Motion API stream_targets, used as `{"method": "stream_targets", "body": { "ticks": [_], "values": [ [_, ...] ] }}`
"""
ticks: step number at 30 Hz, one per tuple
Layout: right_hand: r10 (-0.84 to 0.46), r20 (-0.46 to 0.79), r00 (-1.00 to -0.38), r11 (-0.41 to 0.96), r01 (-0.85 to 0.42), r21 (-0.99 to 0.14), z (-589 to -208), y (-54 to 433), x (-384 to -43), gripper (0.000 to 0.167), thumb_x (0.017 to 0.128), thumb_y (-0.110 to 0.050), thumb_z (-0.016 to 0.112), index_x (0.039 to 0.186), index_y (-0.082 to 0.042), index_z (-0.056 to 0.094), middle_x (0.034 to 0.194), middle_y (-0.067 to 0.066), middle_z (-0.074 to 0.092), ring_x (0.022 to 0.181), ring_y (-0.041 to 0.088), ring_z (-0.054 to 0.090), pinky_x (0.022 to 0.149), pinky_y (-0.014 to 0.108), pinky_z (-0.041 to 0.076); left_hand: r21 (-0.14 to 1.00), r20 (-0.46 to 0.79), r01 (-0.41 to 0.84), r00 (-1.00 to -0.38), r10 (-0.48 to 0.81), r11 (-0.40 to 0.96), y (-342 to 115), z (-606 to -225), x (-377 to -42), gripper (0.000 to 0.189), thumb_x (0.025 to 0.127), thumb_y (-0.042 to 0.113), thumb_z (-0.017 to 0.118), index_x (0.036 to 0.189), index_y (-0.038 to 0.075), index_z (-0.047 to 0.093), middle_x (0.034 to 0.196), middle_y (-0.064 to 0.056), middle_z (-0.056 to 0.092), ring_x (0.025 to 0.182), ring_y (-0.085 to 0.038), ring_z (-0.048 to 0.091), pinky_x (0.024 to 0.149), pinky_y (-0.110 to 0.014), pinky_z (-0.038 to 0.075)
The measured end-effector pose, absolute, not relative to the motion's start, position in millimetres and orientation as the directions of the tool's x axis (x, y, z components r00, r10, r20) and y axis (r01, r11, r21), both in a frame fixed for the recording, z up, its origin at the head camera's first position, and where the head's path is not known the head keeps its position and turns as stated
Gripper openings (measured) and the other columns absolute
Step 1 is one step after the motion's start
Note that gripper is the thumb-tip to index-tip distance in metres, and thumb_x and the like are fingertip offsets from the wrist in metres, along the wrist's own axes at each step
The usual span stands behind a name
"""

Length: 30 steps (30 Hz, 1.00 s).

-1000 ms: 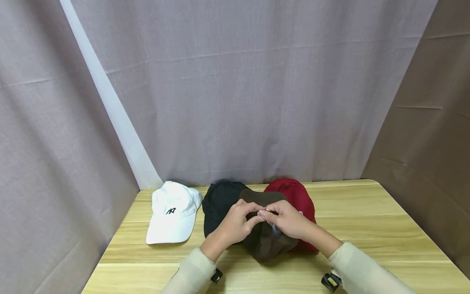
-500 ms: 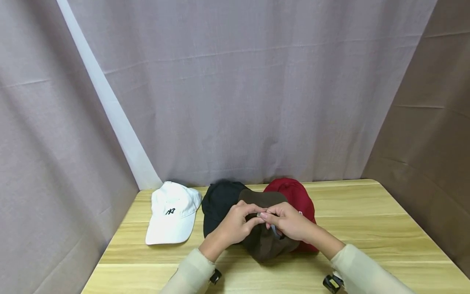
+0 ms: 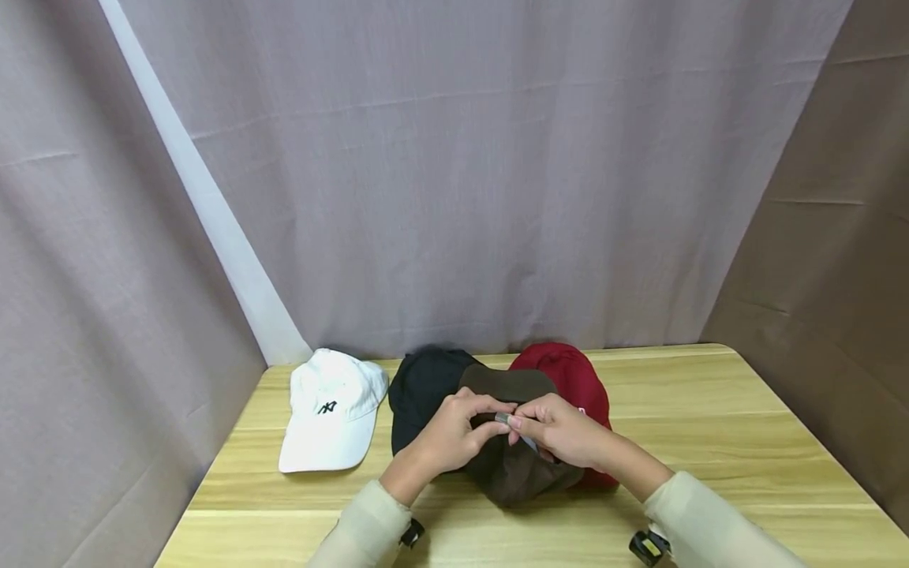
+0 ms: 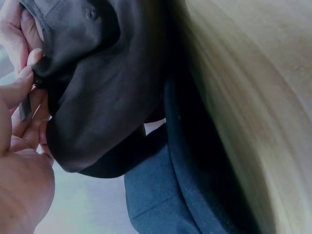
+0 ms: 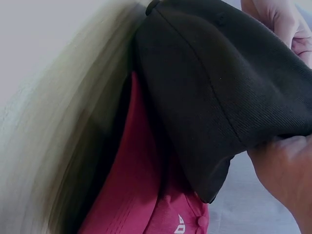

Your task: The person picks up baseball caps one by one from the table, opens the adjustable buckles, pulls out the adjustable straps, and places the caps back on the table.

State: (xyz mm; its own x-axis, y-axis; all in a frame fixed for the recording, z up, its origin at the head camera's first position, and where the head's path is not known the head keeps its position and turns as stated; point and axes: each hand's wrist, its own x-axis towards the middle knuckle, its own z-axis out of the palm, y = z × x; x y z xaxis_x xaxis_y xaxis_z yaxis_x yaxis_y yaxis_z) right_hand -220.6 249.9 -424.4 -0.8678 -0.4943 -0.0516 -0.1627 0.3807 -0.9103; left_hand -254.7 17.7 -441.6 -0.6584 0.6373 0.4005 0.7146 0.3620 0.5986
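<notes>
Both hands work at the back of a dark brown baseball cap (image 3: 521,480), whose brim points toward the curtain in the head view. My left hand (image 3: 452,432) pinches the cap's back strap from the left with thumb and fingertips. From the right, my right hand (image 3: 564,430) pinches the same strap. Between the fingertips shows a small greyish piece (image 3: 503,418), perhaps the buckle. The left wrist view shows a narrow strap end (image 4: 25,108) hanging under the fingers. The brown cap's body hides most of the right fingers in the right wrist view.
A black cap (image 3: 419,394) lies left of the brown cap, partly covered by it. On its right is a red cap (image 3: 578,383). Farther left sits a white cap (image 3: 334,430) with a dark logo. The wooden table (image 3: 710,442) ends against a grey curtain (image 3: 454,197).
My right hand has shifted slightly right. More of the small greyish piece shows between the fingertips. The left hand keeps its pinch, and the caps lie as before.
</notes>
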Motion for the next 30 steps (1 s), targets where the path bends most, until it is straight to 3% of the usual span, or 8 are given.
{"method": "stream_targets", "body": {
  "ticks": [6,13,20,27,30],
  "values": [
    [-0.512,-0.016,-0.859,0.364,-0.2,-0.91,-423.0,251.5,-220.1,0.028,0.111,-0.02,0.056,0.099,0.0,0.073,0.06,0.005,0.05,0.051,0.008,0.048,0.05,0.023,0.044,0.575,0.451,0.743,-0.638,0.625,0.343,18.2,-442.1,-257.5,0.027,0.095,0.02,0.081,0.121,0.018,0.081,0.116,0.005,0.083,0.085,-0.004,0.055,0.071,-0.015,0.043],
    [-0.529,0.007,-0.848,0.37,-0.238,-0.898,-423.6,253.7,-217.0,0.027,0.113,-0.018,0.052,0.103,-0.001,0.071,0.059,-0.006,0.046,0.049,0.002,0.04,0.048,0.02,0.034,0.578,0.452,0.742,-0.637,0.624,0.339,18.4,-442.6,-256.6,0.026,0.096,0.019,0.08,0.122,0.018,0.081,0.117,0.005,0.083,0.086,-0.006,0.055,0.071,-0.016,0.043],
    [-0.488,0.027,-0.873,0.408,-0.255,-0.877,-422.3,253.2,-218.7,0.027,0.111,-0.024,0.057,0.098,-0.006,0.074,0.058,-0.008,0.043,0.047,0.0,0.032,0.046,0.019,0.027,0.58,0.443,0.734,-0.647,0.62,0.352,19.3,-441.6,-257.0,0.026,0.097,0.021,0.078,0.123,0.018,0.08,0.12,0.005,0.082,0.089,-0.009,0.059,0.074,-0.017,0.046],
    [-0.457,0.036,-0.889,0.455,-0.269,-0.849,-420.2,249.6,-219.7,0.031,0.107,-0.033,0.065,0.089,-0.009,0.074,0.063,-0.004,0.053,0.054,0.003,0.044,0.053,0.021,0.039,0.562,0.438,0.746,-0.635,0.637,0.358,18.8,-440.2,-254.4,0.026,0.099,0.02,0.076,0.125,0.017,0.079,0.122,0.003,0.082,0.094,-0.012,0.062,0.078,-0.018,0.049],
    [-0.438,0.024,-0.899,0.48,-0.256,-0.839,-419.9,246.5,-219.3,0.034,0.106,-0.036,0.066,0.085,-0.011,0.072,0.06,-0.005,0.05,0.052,0.004,0.042,0.051,0.021,0.037,0.549,0.443,0.754,-0.628,0.64,0.36,19.0,-440.3,-253.2,0.024,0.1,0.019,0.076,0.124,0.017,0.079,0.12,0.003,0.082,0.094,-0.012,0.061,0.078,-0.017,0.049]
  ]
}}
